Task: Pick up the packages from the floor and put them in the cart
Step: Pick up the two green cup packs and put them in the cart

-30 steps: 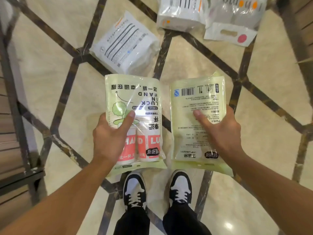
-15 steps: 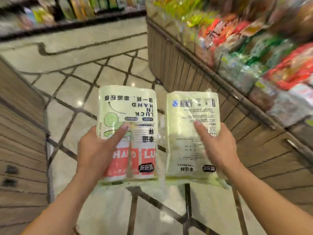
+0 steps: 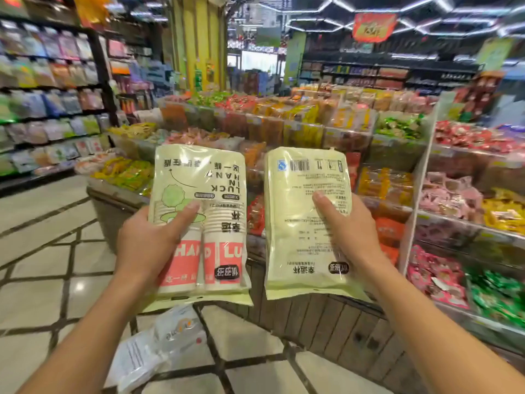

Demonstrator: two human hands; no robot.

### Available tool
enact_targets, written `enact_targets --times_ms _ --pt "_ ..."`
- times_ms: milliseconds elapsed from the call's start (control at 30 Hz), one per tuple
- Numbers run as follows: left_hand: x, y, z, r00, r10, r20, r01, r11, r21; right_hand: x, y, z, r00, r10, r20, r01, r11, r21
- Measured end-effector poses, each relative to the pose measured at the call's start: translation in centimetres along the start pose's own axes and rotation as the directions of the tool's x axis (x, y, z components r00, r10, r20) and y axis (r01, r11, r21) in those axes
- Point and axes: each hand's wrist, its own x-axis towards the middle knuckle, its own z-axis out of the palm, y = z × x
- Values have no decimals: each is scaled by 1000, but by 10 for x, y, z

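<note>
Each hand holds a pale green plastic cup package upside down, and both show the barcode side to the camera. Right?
Not quite. Only the pale green plastic cup package in the right hand shows its barcode side. The other pale green cup package, in the left hand, shows its printed front. The head view shows it.

Your left hand (image 3: pixel 147 240) holds one cup pack (image 3: pixel 199 223) left of the second pack (image 3: pixel 306 223) in your right hand (image 3: pixel 349 231), side by side, apart. Display bins (image 3: pixel 284 129) behind both. Two packages (image 3: pixel 159 348) on floor (image 3: pixel 42 251) below left pack.
</note>
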Motion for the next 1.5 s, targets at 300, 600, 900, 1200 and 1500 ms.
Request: enact_targets --times_ms 300,600,900,1200,1500 --pt "-92 116 170 892 166 420 -82 974 -211 -84 -15 -248 905 40 -424 -103 987 -127" --pt "-297 180 354 725 293 623 -150 950 -272 -218 12 -495 725 102 -682 -229 969 -98" --pt "-496 213 505 459 293 839 -28 948 -316 -366 36 -676 465 113 -878 -341 938 -60" --pt "-657 233 639 237 287 928 -6 956 -294 -457 80 -804 242 115 -964 -430 903 0" --pt "-809 251 798 -42 267 963 141 956 -258 -500 131 -956 83 147 -986 -516 853 84"
